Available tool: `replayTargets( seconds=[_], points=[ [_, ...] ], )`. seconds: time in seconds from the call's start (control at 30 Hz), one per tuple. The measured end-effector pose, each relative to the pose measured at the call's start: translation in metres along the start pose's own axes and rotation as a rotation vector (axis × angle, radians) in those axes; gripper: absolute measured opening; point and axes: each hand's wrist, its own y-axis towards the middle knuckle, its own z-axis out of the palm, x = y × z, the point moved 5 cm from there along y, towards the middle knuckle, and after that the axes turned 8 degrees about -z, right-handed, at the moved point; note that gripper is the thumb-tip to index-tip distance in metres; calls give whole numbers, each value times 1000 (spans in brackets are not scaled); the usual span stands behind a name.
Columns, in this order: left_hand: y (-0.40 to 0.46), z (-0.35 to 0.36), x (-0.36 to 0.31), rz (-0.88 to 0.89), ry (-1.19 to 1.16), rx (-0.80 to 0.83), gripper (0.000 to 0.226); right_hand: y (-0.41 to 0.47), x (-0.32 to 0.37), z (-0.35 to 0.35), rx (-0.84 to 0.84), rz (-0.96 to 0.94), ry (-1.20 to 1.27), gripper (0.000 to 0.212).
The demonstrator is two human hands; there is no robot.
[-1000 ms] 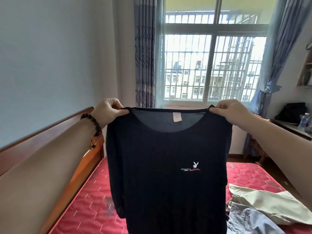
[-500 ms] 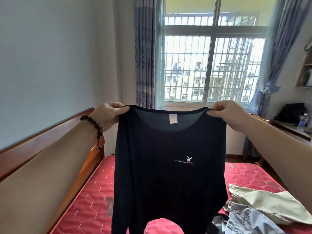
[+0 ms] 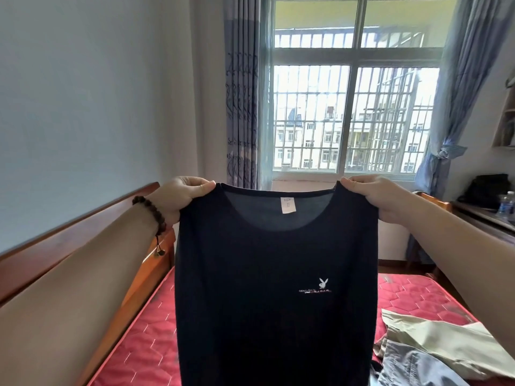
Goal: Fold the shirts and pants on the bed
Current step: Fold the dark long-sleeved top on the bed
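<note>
A black shirt (image 3: 264,288) with a small white rabbit logo hangs upright in front of me, above the bed (image 3: 145,346) with its red mattress. My left hand (image 3: 182,195) grips its left shoulder and my right hand (image 3: 373,195) grips its right shoulder, both at neckline height. The shirt's lower part runs out of view at the bottom. On the bed at the right lie beige pants (image 3: 434,341) and a grey garment (image 3: 415,369), crumpled and overlapping.
A wooden headboard (image 3: 69,240) runs along the left wall. A barred window (image 3: 348,107) with blue curtains faces me. At the right stand a wooden desk (image 3: 485,218) with a water bottle (image 3: 505,203) and a black bag (image 3: 487,188).
The shirt swung to the right and back and now hangs spread wider between my hands. My hands stayed on its shoulders at about the same height.
</note>
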Motion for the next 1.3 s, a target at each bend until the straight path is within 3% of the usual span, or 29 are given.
replayTargets(
  seconds=[0.1, 0.23, 0.33, 0.43, 0.57, 0.77, 0.93, 1.13, 1.23, 1.3],
  points=[
    [-3, 0, 1, 21, -38, 96, 22, 0, 3, -5, 9, -1, -20, 22],
    [-4, -4, 3, -45, 172, 102, 23, 4, 1, -11, -47, -10, -195, 22],
    [-1, -1, 7, -42, 284, -18, 16, 4, -4, -5, -60, 12, -177, 21],
    [10, 15, 13, 45, 303, -256, 17, 6, -8, 18, -147, -8, -131, 21],
    [23, 54, 22, 106, 41, -358, 25, 7, -11, 69, -307, -56, -112, 24],
    [25, 107, 26, 130, -118, -251, 17, 8, -10, 127, -447, -155, -114, 22],
    [21, 118, 26, 186, -107, -249, 9, 7, -10, 141, -457, -112, -54, 18],
    [19, 116, 28, 227, -41, -76, 21, 4, 2, 143, -255, -2, 298, 28],
    [18, 113, 27, 256, 10, -30, 21, 4, 10, 139, -160, -29, 224, 20],
    [17, 111, 23, 264, -7, -7, 15, 6, 17, 131, -156, -157, 7, 12]
  ],
)
